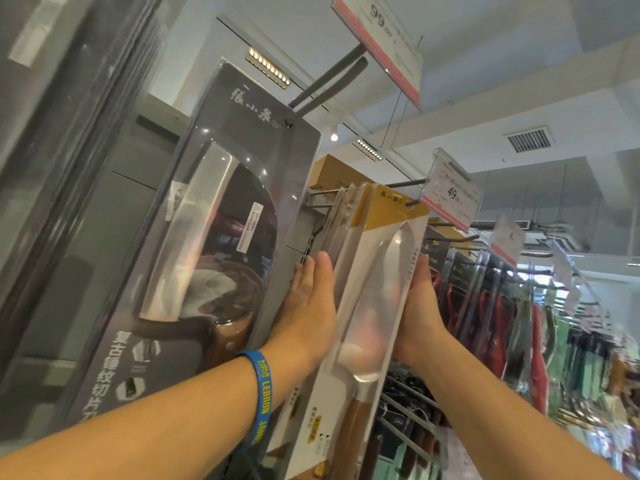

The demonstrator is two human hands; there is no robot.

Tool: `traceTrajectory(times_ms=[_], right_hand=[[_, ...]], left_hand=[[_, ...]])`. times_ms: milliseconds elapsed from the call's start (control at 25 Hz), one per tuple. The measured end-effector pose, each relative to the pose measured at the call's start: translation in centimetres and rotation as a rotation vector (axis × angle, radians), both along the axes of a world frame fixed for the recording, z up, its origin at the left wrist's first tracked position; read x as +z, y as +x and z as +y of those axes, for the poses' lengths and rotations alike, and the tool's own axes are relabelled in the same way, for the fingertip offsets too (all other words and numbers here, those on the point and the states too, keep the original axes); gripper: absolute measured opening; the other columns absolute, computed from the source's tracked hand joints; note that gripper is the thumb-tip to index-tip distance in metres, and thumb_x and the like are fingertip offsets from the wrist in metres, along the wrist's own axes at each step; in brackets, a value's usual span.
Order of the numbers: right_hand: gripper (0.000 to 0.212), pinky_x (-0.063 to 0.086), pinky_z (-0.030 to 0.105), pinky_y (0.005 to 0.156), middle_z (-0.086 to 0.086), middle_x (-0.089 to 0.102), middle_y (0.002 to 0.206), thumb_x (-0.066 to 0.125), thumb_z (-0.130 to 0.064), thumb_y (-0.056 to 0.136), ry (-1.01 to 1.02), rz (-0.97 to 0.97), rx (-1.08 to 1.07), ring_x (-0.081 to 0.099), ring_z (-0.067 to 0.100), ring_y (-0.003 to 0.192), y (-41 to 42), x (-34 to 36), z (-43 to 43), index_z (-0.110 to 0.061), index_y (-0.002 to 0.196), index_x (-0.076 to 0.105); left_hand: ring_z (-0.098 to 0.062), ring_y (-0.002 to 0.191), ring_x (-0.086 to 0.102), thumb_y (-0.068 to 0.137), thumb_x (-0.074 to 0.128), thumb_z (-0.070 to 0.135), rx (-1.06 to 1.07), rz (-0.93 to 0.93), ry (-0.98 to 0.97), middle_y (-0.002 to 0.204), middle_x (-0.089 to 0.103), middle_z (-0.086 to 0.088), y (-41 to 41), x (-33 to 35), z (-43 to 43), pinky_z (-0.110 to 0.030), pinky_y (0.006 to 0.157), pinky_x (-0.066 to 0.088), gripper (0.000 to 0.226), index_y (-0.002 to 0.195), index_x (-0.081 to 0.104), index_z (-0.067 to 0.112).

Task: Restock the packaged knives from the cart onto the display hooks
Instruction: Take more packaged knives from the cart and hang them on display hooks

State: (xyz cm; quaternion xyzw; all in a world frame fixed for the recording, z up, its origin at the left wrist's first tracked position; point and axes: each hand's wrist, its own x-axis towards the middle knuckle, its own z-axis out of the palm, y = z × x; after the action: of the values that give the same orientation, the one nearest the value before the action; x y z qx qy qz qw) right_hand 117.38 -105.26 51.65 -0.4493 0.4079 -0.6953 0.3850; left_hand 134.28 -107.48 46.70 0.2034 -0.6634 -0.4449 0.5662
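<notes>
Overhead runs a white shop ceiling (519,81) with a vent grille (528,138) and strip lights. A wall of display hooks fills the view from below. Two price tags stick out on wire arms, one marked 99 (377,46) high up and one marked 49 (450,192) lower and to the right.

A large grey knife pack (214,220) hangs at the left from a pair of dark prongs (332,77), with a broad cleaver blade behind its clear cover. A cardboard box (332,171) sits behind its upper right corner.

Just to its right hangs the yellow-topped knife pack (377,271), its hole threaded on a wire hook (410,204) beneath the 49 tag. It is the front one of a small stack of like packs (346,206) on the same hook.

The left hand (308,306), with a blue wristband (261,393), lies flat against the left side of that stack. Its fingers are straight and together and point upward, so this grip is not closed on anything.

The right hand (420,306) lies along the right edge of the front pack. Its fingers are also straight and its grip likewise unclenched, and its thumb cannot be made out through the clear plastic. The stack sits between the two palms.

Farther right hang rows of packs with red handles (485,306), and the aisle beyond them is blurred.
</notes>
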Motion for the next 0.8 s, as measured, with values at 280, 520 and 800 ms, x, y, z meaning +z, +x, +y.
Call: traceTrajectory(times_ms=[280, 520, 800], right_hand=[[0.098, 0.047, 0.06, 0.105, 0.021, 0.069, 0.129, 0.049, -0.094, 0.074, 0.023, 0.051, 0.085, 0.068, 0.044, 0.115, -0.6, 0.2, -0.6, -0.015, 0.127, 0.074], [0.085, 0.06, 0.054, 0.081, 0.021, 0.076, 0.107, 0.046, -0.08, 0.088, 0.052, 0.015, 0.149, 0.075, 0.04, 0.093, 0.0, 1.0, -1.5, -0.005, 0.102, 0.082], [0.073, 0.044, 0.062, 0.108, 0.022, 0.067, 0.129, 0.056, -0.066, 0.091, 0.014, 0.064, 0.262, 0.066, 0.042, 0.117, 0.1, 1.3, -1.7, -0.003, 0.124, 0.072]], left_hand=[[-0.013, 0.152, 0.006, 0.089, 0.005, 0.076, -0.002, -0.011, 0.011, 0.166, 0.008, 0.01, 0.1, 0.6, -0.9, -0.045, 0.124, 0.004, 0.075, 0.156, 0.012, 0.04], [-0.02, 0.151, 0.015, 0.089, 0.013, 0.077, -0.045, 0.143, 0.257, 0.165, 0.014, 0.003, -0.6, 2.1, -2.3, -0.041, 0.123, 0.008, 0.084, 0.158, 0.018, 0.029], [-0.012, 0.152, 0.004, 0.092, 0.005, 0.073, -0.191, 0.195, 0.233, 0.166, 0.002, 0.01, 0.0, 2.1, -2.5, -0.04, 0.121, -0.001, 0.078, 0.158, 0.006, 0.031]])
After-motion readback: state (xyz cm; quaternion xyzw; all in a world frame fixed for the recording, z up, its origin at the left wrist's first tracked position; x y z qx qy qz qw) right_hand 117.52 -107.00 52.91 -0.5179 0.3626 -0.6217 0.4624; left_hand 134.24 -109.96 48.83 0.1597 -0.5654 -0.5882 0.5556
